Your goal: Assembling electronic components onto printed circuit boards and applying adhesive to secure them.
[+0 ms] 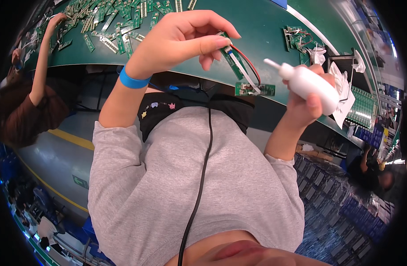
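My left hand [177,42], with a blue band [135,79] at its wrist, pinches the upper end of a narrow green circuit board [235,66] between thumb and forefinger. Red and black wires [248,62] and a white flat cable run from that board down to a second small board [266,90], which hangs at the table's edge. To the right, my right hand [301,106] wraps round a white squeeze bottle [318,91]. Its thin nozzle [271,63] points up and left toward the wires, apart from them.
Many loose green boards [119,35] lie over the far left of the green table [177,66]. Wired boards [296,41] sit at the far right, near a black rack [341,62], white tissues [338,86] and a green board panel [363,106]. A co-worker's hand [57,20] reaches in at left.
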### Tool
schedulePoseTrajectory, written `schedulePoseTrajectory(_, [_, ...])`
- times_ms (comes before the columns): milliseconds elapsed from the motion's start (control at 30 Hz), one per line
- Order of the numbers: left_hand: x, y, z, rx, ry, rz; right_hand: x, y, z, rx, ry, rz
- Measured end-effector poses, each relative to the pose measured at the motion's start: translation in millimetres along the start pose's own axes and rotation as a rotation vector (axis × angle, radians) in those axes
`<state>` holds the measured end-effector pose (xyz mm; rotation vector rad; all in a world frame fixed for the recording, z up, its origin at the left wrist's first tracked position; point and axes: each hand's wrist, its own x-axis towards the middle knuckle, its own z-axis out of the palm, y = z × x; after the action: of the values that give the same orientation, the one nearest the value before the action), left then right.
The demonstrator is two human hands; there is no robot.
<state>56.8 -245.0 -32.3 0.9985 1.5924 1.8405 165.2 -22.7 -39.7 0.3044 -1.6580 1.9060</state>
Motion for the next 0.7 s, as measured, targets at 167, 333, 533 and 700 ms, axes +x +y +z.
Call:
schedulePoseTrajectory(167, [1,-2,7,-0.043,-0.02,-0.062,-8,10,16,0.023,-0.023,-0.059])
schedulePoseTrajectory(333, [3,-6,11,-0.121,-0.048,-0.125,-9,10,26,-0.032,-0.014,-0.068])
schedulePoseTrajectory(533, [4,-10,12,-0.161,-0.034,-0.146,-13,8,32,-0.06,-0.029,-0.011])
schedulePoseTrajectory(700, [5,-12,12,-0.202,-0.018,-0.144,-14,11,32,-0.041,-0.038,-0.01])
